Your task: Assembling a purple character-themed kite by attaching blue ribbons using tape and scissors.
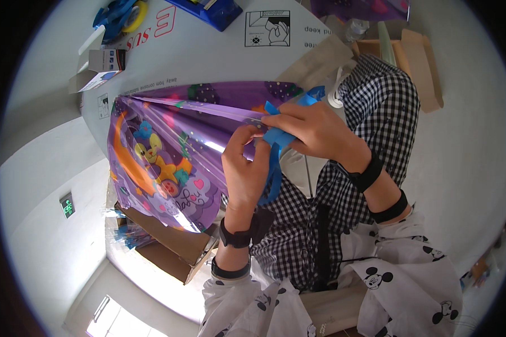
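Observation:
A shiny purple plastic film (152,168), printed with a cartoon animal, stars and hearts, fans out to the left and narrows into folds between my hands. Whether it is a bag or a flat sheet I cannot tell. Blue ribbon (278,136) lies across the gathered end, and a loop of it hangs below. My left hand (244,165) is closed, thumb and index finger pinching at the ribbon's near side. Just right of it, my right hand (320,132) is closed over the ribbon and the folds, its fingertips meeting on them. The exact crossing of the ribbon is hidden by my fingers.
A grey-white printed table surface (208,56) lies beyond the film. On it are a small open box (104,67), a blue dispenser (213,14) and a yellow tape roll (135,17). Cardboard boxes stand at the lower left (168,244) and upper right (421,70).

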`<state>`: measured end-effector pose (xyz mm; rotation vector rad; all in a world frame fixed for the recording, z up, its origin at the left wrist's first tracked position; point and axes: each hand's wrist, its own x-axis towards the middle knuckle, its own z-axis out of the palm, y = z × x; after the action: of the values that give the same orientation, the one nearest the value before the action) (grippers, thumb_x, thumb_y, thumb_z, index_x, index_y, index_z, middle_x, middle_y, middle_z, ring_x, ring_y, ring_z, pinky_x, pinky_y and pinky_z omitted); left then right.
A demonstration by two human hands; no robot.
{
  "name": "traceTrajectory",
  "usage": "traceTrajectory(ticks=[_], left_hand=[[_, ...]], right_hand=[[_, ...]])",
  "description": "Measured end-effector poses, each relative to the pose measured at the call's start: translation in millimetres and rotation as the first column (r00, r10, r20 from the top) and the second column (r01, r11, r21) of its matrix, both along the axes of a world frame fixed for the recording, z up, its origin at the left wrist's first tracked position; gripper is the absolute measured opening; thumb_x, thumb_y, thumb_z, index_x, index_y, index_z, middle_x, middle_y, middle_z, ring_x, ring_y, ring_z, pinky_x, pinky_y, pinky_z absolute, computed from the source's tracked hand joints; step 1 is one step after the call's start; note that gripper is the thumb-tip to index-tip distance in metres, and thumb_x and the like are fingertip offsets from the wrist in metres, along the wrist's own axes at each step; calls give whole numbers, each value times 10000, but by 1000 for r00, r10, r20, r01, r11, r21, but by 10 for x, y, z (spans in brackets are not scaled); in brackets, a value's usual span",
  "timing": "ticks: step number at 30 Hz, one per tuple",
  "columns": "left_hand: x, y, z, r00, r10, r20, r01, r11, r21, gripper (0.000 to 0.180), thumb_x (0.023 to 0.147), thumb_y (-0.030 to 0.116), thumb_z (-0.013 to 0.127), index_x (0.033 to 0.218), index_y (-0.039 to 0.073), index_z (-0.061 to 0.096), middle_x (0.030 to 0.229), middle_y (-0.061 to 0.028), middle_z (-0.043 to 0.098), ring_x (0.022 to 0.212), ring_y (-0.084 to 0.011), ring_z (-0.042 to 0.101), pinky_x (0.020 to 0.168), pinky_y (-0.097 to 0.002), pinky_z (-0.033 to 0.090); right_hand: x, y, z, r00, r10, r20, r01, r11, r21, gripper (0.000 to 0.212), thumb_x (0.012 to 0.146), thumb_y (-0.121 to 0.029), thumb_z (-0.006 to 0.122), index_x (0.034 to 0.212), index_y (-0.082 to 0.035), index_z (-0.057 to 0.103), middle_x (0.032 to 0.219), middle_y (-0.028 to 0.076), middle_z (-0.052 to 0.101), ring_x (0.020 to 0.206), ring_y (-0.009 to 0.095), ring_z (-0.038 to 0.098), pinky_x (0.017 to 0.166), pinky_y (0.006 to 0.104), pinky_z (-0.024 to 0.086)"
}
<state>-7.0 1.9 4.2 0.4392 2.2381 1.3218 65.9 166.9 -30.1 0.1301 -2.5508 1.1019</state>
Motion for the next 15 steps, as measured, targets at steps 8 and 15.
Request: traceTrajectory(ticks=[8,15], left_hand=[[-72,106,89,967,89,241,-152,954,257,215,898,18,490,1028,-40,651,967,-105,677,905,-168,623,817,-271,487],[-154,142,114,988,90,125,-102,991,87,210,912,32,483,1002,-17,666,916,-89,687,861,-129,619,805,-275,479]], right_hand=[[112,-44,26,993,82,90,-95,984,148,445,662,-105,743,1096,-79,646,940,26,628,665,216,632,522,310,488],[106,98,-54,1000,6,-3,-7,969,-248,345,683,-52,706,1027,-84,690,769,23,602,591,184,584,499,297,433]])
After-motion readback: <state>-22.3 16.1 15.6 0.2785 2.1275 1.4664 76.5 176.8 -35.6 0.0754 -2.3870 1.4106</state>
